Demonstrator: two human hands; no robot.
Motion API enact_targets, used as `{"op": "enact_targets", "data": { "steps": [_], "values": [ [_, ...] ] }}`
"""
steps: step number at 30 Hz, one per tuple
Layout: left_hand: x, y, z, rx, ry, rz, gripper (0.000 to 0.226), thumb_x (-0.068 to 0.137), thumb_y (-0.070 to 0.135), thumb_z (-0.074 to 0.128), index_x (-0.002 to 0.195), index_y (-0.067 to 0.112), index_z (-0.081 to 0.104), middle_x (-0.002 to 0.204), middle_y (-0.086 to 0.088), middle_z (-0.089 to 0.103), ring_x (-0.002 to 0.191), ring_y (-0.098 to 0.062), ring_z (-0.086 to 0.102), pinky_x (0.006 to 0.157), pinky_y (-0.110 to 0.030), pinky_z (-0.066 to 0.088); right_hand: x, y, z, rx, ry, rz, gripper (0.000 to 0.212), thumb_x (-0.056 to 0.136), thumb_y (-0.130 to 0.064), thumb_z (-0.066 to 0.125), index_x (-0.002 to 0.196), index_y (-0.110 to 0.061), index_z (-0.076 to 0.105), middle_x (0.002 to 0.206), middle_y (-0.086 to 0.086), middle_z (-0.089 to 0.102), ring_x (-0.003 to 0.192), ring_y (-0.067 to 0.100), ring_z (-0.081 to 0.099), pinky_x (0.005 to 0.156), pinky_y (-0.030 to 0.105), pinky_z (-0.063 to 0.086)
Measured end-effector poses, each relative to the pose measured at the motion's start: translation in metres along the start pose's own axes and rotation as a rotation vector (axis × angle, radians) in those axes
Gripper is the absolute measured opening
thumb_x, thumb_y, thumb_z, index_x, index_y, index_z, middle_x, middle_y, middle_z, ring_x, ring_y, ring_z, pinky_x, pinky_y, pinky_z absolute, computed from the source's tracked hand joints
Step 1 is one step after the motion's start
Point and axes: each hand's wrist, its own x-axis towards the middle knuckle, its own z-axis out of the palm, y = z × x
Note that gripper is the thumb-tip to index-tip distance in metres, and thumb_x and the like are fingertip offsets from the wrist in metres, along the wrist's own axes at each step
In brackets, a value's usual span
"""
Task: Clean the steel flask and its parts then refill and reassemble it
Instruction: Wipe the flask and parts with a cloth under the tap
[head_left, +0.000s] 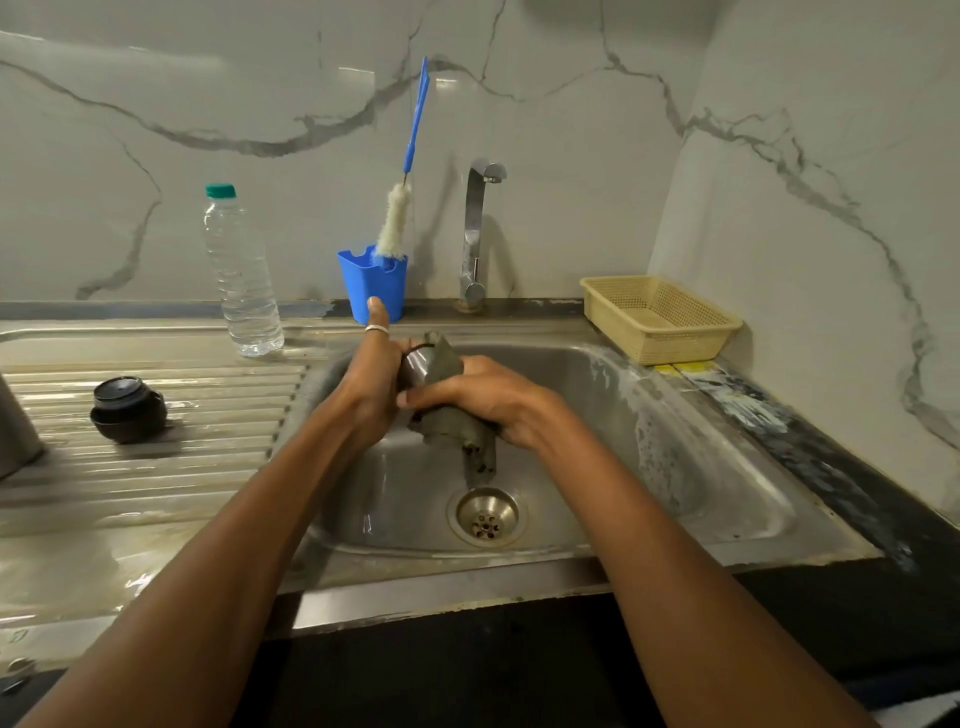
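Surface: a steel sink unit set into a dark counter, wet, with a ribbed drainboard on the left side.
Room: grey-veined marble wall at the back and at the right, meeting in a corner.
Steel flask part: held over the basin, above and behind the drain, half wrapped in a grey cloth.
Left hand: it grips the steel flask part from the left; one finger with a ring points straight out toward the blue cup.
Right hand: fingers curled around the cloth, pressing it on the steel; one end of the cloth hangs down toward the drain.
Drainboard: a dark lid stands there, well apart from the hands; a grey object is cut off by the left edge, so I cannot tell what it is.
Back edge: a plastic water bottle, the blue cup holding a bottle brush, then the tap.
Right edge: a beige basket sits in the corner, near the basin rim.
Open room: the basin floor lies well below the hands; the ribs run wide between the dark lid and the basin edge.
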Motion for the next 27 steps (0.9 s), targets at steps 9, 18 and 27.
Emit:
{"op": "enact_targets", "data": {
  "steps": [9,18,27],
  "values": [
    [-0.008,0.002,0.005,-0.223,-0.038,0.131,0.052,0.106,0.036,0.047,0.144,0.001,0.050,0.131,-0.022,0.066,0.108,-0.029,0.070,0.071,-0.033,0.060,0.001,-0.002,-0.005,0.532,0.097,-0.041,0.035,0.096,-0.038,0.066,0.106,-0.005,0.071,0.100,0.017,0.074,0.089,0.024,0.071,0.090,0.037,0.058],
    [-0.006,0.004,0.002,-0.351,-0.033,0.100,0.046,0.108,0.036,0.044,0.141,0.006,0.051,0.126,-0.014,0.070,0.115,-0.025,0.068,0.096,-0.037,0.057,0.017,0.003,-0.008,0.435,0.331,-0.021,0.038,0.099,-0.047,0.061,0.110,-0.013,0.074,0.102,0.011,0.078,0.097,0.026,0.075,0.094,0.043,0.059],
    [-0.002,-0.003,-0.001,-0.116,0.150,-0.006,0.030,0.104,0.041,0.052,0.108,0.015,0.066,0.090,-0.005,0.074,0.080,-0.018,0.072,0.073,-0.038,0.059,0.013,0.004,0.014,0.114,0.155,-0.075,0.048,0.093,-0.062,0.061,0.110,-0.019,0.075,0.102,0.002,0.077,0.097,0.015,0.073,0.093,0.033,0.058]
  ]
}}
